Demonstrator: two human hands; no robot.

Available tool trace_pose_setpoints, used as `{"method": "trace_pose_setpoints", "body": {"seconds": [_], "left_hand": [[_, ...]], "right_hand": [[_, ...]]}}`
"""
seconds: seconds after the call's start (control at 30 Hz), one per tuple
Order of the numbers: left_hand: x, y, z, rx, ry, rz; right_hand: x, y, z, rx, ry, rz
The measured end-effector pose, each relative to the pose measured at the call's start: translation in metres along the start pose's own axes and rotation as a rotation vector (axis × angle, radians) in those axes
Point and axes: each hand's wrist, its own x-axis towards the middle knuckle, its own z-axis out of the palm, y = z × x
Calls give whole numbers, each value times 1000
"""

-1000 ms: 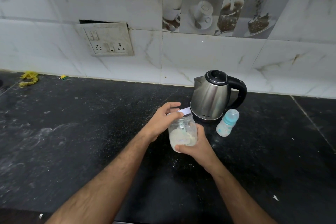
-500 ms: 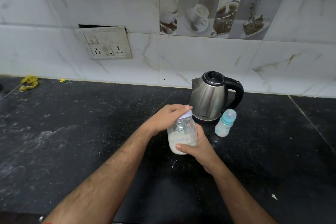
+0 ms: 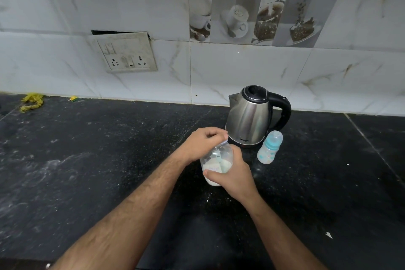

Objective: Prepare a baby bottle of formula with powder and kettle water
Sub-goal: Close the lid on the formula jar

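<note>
Gripping the clear jar (image 3: pixel 217 163) of white powder around its lower body, the right hand (image 3: pixel 235 176) is curling its thumb across the front of the glass and wrapping its fingers behind, so that its grip is closed firmly on the jar. The left hand (image 3: pixel 202 143) is sitting on top of the same jar, its fingers bent down over the white lid (image 3: pixel 224 142) and clasping it; only a thin edge of the lid is showing past the knuckles. The jar is standing on the black bench (image 3: pixel 87 171), or just above it; its base is partly hidden by the right hand, so I cannot tell which. Inside the jar, powder is filling roughly the lower half, and something pale, perhaps a scoop, is leaning in it.

Just behind the jar, a steel kettle (image 3: pixel 249 118) with a black handle and lid is standing upright near the wall. Beside the kettle, to its right, a small baby bottle (image 3: pixel 269 149) with a teal collar and clear cap is standing on the bench, well clear of both hands. On the tiled wall, a switch and socket plate (image 3: pixel 126 53) is hanging slightly crooked. Far left on the bench, a yellow scrap (image 3: pixel 31 101) is lying by the wall.
</note>
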Motion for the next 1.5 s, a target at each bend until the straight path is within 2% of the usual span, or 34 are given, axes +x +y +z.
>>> {"method": "trace_pose_setpoints", "body": {"seconds": [0.07,0.17,0.27,0.4,0.53,0.67,0.9,1.2,1.27,1.37,1.43,1.5], "left_hand": [[-2,0,-2,-58,-23,12],[-7,0,-9,-144,-103,39],[-11,-2,-13,-160,-131,66],[-11,-14,-21,-181,-50,76],[-13,-28,-29,-135,110,27],[-17,-19,-22,-188,190,14],[-15,4,1,-202,8,70],[-16,-6,-2,-207,30,7],[-16,-3,-1,-212,1,2],[-15,10,8,-160,-40,-1],[-15,21,19,-57,32,-6],[-15,28,28,-18,146,-11]], "right_hand": [[0,-1,-3,85,-38,-4],[1,2,-12,291,-184,-2],[0,2,-17,365,-245,1],[0,3,-20,386,-228,5],[0,6,-28,414,-183,7],[0,6,-31,389,-169,-8],[-1,3,-27,355,-163,-29],[-5,11,-32,295,-128,-39],[-6,11,-32,232,-78,-36],[-8,5,-33,14,14,-65],[-10,2,-31,-93,45,-104],[-10,0,-31,-86,62,-117]]}}
